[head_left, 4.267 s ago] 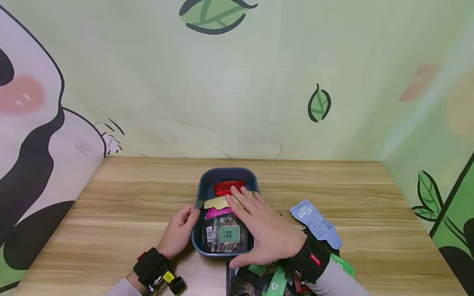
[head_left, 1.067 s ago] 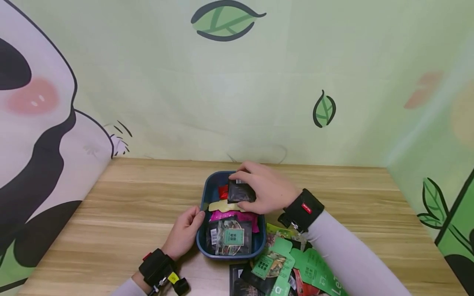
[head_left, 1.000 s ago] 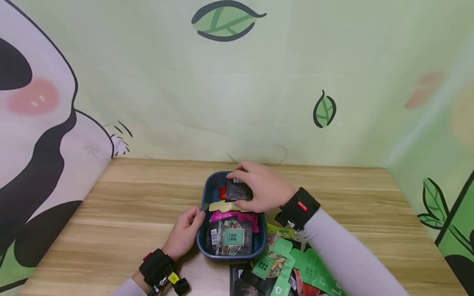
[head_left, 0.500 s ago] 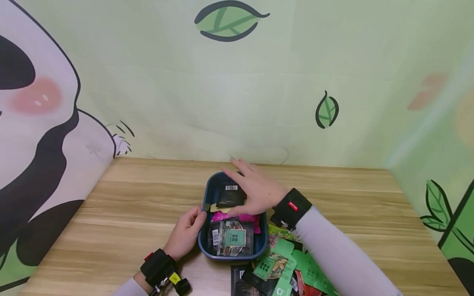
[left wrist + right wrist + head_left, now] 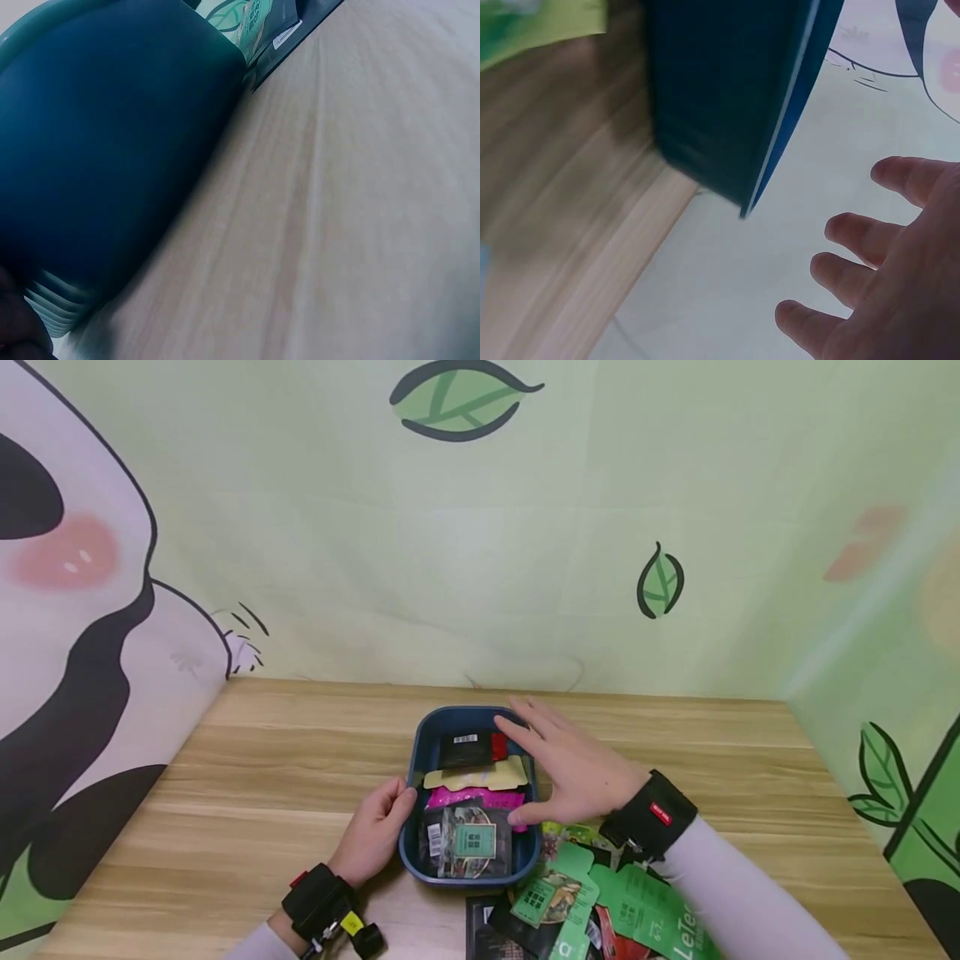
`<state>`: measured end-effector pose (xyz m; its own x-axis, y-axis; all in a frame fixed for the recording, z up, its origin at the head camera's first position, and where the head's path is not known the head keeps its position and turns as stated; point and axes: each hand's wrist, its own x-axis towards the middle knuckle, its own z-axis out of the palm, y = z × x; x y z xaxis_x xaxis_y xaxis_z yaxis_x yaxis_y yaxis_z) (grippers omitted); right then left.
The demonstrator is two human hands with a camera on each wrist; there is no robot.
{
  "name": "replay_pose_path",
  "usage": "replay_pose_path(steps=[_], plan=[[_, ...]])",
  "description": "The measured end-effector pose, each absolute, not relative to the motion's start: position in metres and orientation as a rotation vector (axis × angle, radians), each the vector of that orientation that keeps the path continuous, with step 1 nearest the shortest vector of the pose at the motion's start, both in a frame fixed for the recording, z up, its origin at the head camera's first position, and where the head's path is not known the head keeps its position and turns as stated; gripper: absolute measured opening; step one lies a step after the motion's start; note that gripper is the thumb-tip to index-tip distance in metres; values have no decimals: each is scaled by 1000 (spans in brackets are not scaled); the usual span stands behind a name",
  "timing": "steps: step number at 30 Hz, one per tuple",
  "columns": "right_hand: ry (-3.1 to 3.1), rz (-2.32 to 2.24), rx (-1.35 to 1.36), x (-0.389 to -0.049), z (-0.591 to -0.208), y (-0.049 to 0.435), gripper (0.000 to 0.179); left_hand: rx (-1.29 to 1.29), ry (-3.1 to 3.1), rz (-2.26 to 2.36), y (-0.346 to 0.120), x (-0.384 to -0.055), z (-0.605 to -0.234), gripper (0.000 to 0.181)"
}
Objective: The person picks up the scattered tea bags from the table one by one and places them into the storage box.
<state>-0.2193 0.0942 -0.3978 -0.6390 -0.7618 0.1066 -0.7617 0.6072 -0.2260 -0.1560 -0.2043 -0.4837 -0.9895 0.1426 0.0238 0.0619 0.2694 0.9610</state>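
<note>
A left hand (image 5: 371,827) grips the left side of a navy, round-cornered bin (image 5: 480,882); the right hand (image 5: 573,774), fingers spread, hovers over its right. Inside, front to back, packets (image 5: 475,842) show black, pink, yellow, black and red.

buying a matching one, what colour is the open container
The container is dark blue; the head view shows it best.

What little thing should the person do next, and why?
Perhaps reach the right grip for the flat, black, green-labelled packet outside the blue, rounded plastic bin: the grip is open and empty, and a similar packet lies inside.
</note>
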Motion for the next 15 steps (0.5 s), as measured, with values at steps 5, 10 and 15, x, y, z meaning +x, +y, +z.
replay_pose_path(steps=[5, 10, 15], plan=[[2848, -383, -1328, -202, -402, 118, 109, 180, 2483, 1850, -207, -161, -498, 29], [2869, -402, -1305, -181, -412, 142, 109, 184, 2497, 1863, -208, -162, -503, 30], [2865, -378, -1230, -153, -425, 168, 109, 175, 2493, 1854, -207, -162, -505, 30]])
